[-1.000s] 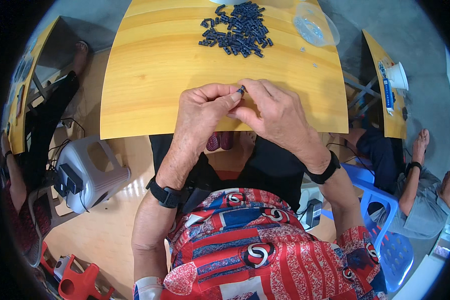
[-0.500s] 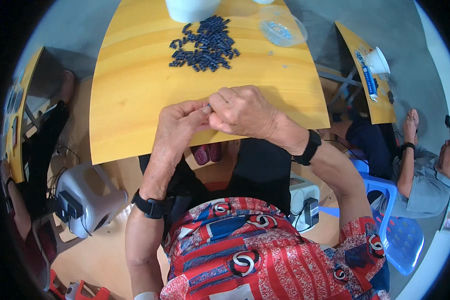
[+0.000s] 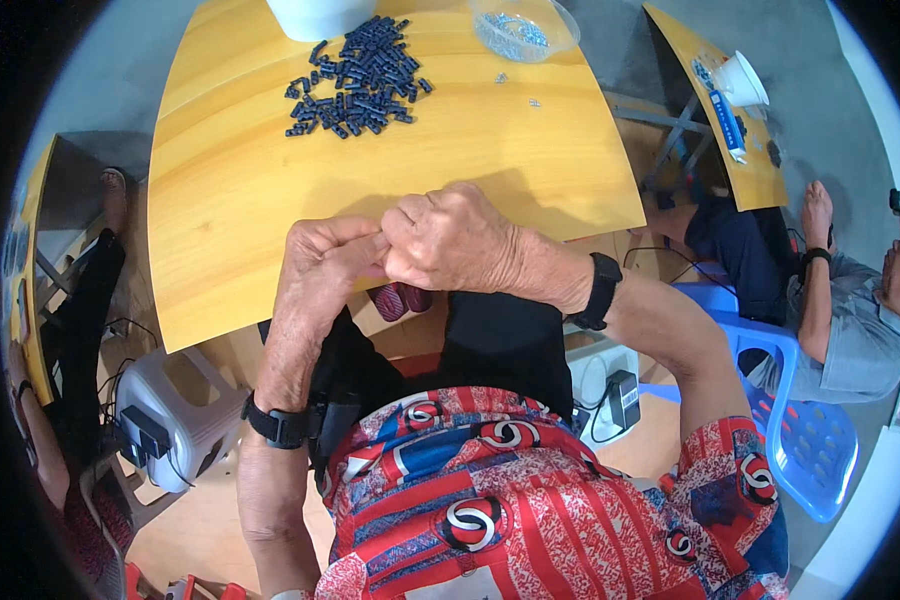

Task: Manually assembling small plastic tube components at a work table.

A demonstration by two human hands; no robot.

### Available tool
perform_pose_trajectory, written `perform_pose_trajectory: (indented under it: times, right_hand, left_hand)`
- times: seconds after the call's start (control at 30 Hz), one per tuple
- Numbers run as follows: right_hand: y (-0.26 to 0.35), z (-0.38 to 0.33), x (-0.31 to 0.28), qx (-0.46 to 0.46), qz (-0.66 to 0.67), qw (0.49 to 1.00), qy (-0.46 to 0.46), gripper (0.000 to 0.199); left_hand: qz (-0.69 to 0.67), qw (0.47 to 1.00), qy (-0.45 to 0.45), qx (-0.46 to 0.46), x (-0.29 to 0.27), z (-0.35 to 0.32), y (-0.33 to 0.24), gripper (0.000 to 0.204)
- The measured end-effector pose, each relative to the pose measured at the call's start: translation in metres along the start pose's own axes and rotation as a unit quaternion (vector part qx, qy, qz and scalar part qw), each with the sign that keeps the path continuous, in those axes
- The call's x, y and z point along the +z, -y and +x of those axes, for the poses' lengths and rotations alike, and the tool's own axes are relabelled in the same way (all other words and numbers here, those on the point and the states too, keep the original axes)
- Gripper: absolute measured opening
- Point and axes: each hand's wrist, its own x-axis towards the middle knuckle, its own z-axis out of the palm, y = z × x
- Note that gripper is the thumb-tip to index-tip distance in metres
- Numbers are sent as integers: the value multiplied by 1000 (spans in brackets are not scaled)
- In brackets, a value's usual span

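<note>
A yellow table [image 3: 220,220] spans the upper frame, dark pieces [image 3: 370,55] heaped left of top centre. Mid-frame, the right hand [image 3: 455,240] meets the left hand [image 3: 320,262], fingers bunched; I cannot tell what they pinch. Right of top centre: a clear bowl [image 3: 562,38], 2 silvery bits [image 3: 535,102].
</note>
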Motion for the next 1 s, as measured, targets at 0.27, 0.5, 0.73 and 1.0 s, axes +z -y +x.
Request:
perform_pose_trajectory:
  times: [0.27, 0.5, 0.73, 1.0]
  right_hand:
    - [7, -14, -6, 37, -25, 999, 8, 27]
    - [24, -26, -32, 167, -10, 986, -27, 18]
    - [37, -99, -69, 299, 189, 927, -122, 27]
    - [-45, -293, -34, 673, 411, 587, -182, 23]
  left_hand:
    - [35, 999, 17, -32, 9, 3, -1, 16]
    - [88, 995, 20, -31, 20, 4, 4, 19]
    - [71, 997, 33, 9, 16, -4, 2, 27]
    - [29, 983, -155, 91, -12, 17, 19, 18]
